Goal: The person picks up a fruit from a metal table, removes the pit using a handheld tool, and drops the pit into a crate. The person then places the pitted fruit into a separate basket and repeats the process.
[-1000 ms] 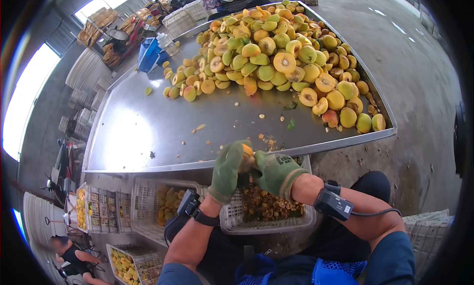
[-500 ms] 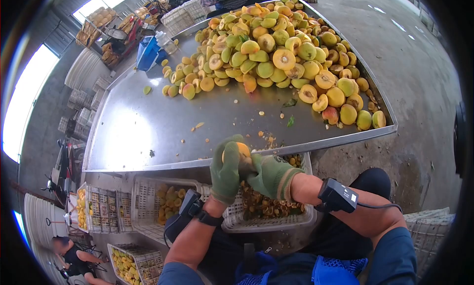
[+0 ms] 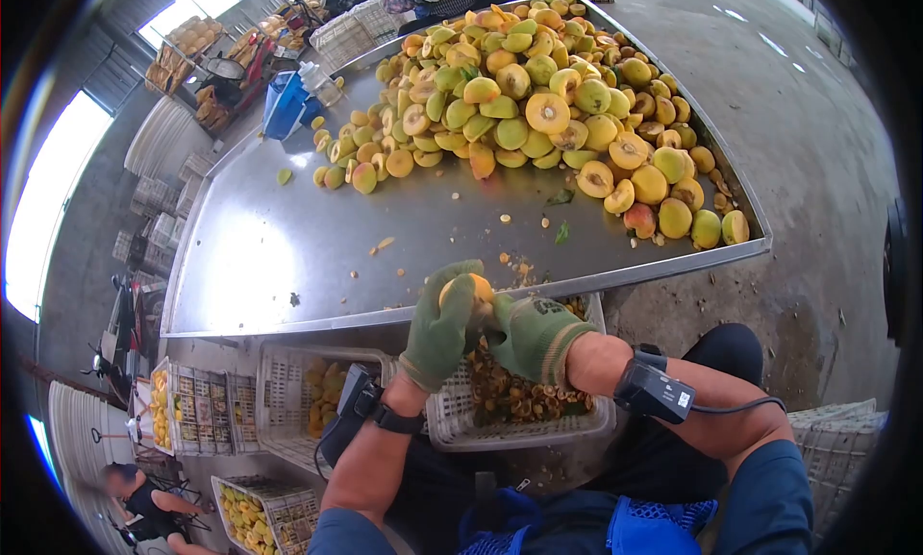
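In a green work glove, my left hand (image 3: 444,320) is wrapped round a yellow peach (image 3: 467,290), held just above the near edge of the metal table (image 3: 385,317). My right hand (image 3: 538,337), gloved the same way, is closed right beside the peach. Whatever its fingers grip is hidden from view. Below my hands a white crate (image 3: 608,419) contains brown pits and scraps. On the table beyond lies a large pile of halved peaches (image 3: 519,123), green to yellow, several with cut faces or pits showing.
Left of the pit crate stands another white crate (image 3: 274,401) with yellow fruit pieces. Further crates of fruit (image 3: 252,517) are at lower left. A blue container (image 3: 286,106) and a clear bottle (image 3: 319,82) stand on the table. One person sits at lower left, another across the table.
My hands stay together at the peach, with a slight turn of the right wrist. The peach shows a little differently between the left fingers. The view has shifted slightly.
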{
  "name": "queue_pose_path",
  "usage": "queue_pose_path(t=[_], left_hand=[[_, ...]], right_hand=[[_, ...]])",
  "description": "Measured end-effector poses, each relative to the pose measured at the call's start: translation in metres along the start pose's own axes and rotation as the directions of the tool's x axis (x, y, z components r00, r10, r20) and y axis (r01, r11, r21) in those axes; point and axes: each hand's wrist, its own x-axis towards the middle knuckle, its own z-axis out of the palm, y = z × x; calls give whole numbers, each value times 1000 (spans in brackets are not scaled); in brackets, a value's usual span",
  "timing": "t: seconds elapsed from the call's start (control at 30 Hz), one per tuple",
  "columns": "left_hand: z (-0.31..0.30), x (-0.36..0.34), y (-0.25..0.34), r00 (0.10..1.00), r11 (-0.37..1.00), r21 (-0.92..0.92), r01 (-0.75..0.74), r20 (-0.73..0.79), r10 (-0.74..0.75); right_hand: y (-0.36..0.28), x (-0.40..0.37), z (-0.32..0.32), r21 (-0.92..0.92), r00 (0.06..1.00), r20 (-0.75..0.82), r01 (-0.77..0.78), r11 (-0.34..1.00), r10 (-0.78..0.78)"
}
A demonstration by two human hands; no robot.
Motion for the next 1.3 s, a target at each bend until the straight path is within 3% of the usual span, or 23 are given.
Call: queue_pose_path(t=[0.1, 0.2, 0.3, 0.4, 0.53, 0.63, 0.73, 0.8, 0.9, 1.0, 1.1, 1.3], left_hand=[[-1, -2, 12, 990, 960, 242, -142, 37, 137], [-2, -2, 13, 989, 958, 245, -148, 44, 142], [-8, 4, 5, 907, 743, 521, -419, 211, 364], [0, -2, 16, 999, 988, 148, -33, 46, 27], [4, -5, 13, 989, 963, 227, -146, 2, 150], [2, -3, 6, 952, 891, 349, -292, 16, 306], [1, -3, 8, 915, 798, 466, -383, 70, 398], [0, -4, 10, 911, 758, 523, -389, 94, 402], [1, -5, 11, 901, 716, 565, -411, 129, 415], [-2, -3, 18, 975, 910, 354, -217, 120, 186], [4, 0, 6, 963, 957, -121, -265, 23, 269], [8, -2, 8, 993, 993, -12, -117, 10, 117]], right_hand=[[2, 2, 0, 31, 1000, 20, 14, 999, -15], [-2, 1, 0, 2, 999, 24, -24, 1000, 24], [-4, -1, -2, -38, 1000, -5, -21, 999, 21], [-7, -2, -4, -14, 999, 6, -31, 999, 31], [6, 2, 12, 82, 1000, -3, -31, 996, 31], [22, 6, 23, -2, 970, -88, 225, 974, -225], [11, 1, 13, 185, 996, -18, 93, 978, -92], [10, 2, 7, 60, 988, 104, 106, 993, -111], [13, 4, 8, 189, 983, 173, 32, 982, -65], [11, 1, 2, 527, 970, 240, -103, 843, -31], [10, 2, 0, 700, 956, 287, -161, 695, -67], [-3, -5, -26, 649, 832, 553, -460, 606, 39]])
